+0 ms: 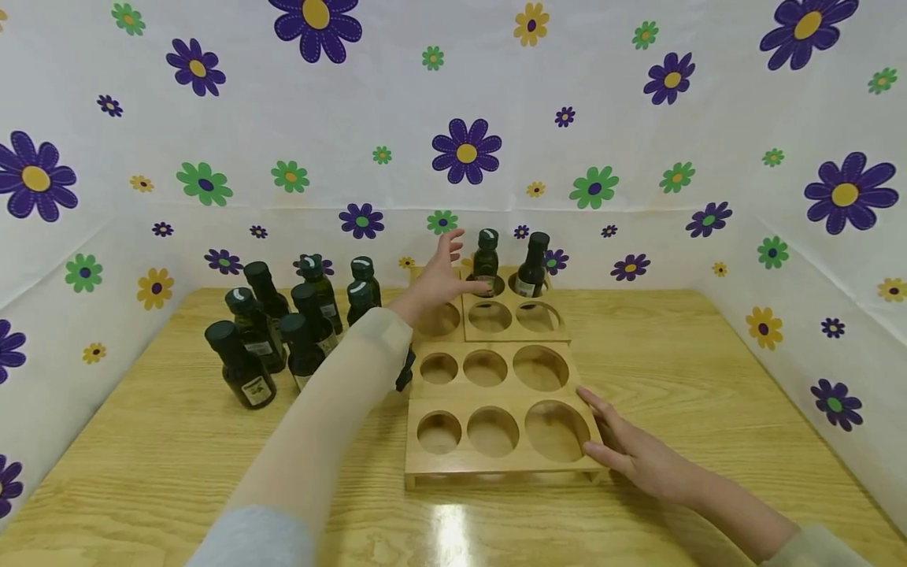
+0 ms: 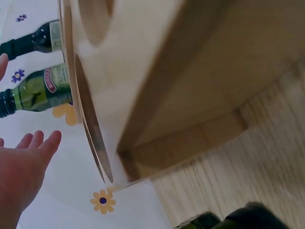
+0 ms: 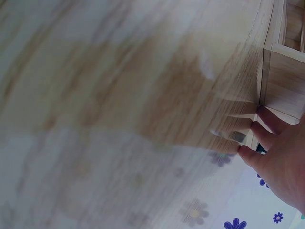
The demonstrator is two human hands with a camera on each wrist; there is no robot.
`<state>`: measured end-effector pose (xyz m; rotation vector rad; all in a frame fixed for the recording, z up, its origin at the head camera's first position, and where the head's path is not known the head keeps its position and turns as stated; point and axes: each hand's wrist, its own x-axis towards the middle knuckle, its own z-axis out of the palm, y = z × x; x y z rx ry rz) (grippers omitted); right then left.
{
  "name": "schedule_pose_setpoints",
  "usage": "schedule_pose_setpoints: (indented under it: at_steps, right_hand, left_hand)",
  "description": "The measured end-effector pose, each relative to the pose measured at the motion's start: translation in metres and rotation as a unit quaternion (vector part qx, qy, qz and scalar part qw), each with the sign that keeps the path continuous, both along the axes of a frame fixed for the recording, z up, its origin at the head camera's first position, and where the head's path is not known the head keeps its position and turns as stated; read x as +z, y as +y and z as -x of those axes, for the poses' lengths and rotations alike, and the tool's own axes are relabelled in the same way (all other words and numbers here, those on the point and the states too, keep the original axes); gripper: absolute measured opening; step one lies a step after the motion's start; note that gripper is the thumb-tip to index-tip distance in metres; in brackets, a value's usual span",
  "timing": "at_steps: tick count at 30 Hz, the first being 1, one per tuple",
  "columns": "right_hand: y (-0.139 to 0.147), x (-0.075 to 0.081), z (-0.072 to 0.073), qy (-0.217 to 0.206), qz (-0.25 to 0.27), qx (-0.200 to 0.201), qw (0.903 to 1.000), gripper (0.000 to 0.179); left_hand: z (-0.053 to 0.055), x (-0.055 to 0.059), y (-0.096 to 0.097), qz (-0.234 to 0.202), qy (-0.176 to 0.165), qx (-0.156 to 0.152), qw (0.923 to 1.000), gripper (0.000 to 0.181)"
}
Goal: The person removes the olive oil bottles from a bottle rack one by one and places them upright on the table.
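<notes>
A stepped wooden rack (image 1: 489, 352) with round holes stands on the table. Two dark green bottles stand in its back row: a labelled bottle (image 1: 486, 256) in the middle hole and another bottle (image 1: 533, 268) to its right. My left hand (image 1: 441, 276) reaches over the back left of the rack with fingers spread, its thumb overlapping the middle bottle in the head view. In the left wrist view a gap shows between the fingers and that green bottle (image 2: 43, 88). My right hand (image 1: 638, 457) touches the rack's right side near the front, fingers extended along it.
Left of the rack stands a group of several dark bottles (image 1: 258, 390) with black caps, partly behind my left sleeve (image 1: 333, 402). A dark object (image 1: 405, 370) shows at the rack's left edge. Flowered cloth (image 1: 567, 157) surrounds the wooden table (image 1: 673, 339) on three sides.
</notes>
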<state>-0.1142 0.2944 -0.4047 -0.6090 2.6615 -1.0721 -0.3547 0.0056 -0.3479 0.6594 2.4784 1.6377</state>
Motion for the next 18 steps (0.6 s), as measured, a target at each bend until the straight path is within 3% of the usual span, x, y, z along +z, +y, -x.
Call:
schedule_pose_setpoints:
  at_steps: [6,18]
  right_hand:
    - [-0.001,0.0,-0.001,0.016,-0.013,-0.001,0.9998,0.067]
    - [-0.001,0.0,0.0,0.006,-0.008,-0.001,1.0,0.068]
  left_hand:
    - [0.007,-0.001,0.0,0.021,0.002,-0.017,0.9996,0.101]
    - [0.015,-0.005,0.003,0.049,-0.009,-0.053,0.9974,0.103]
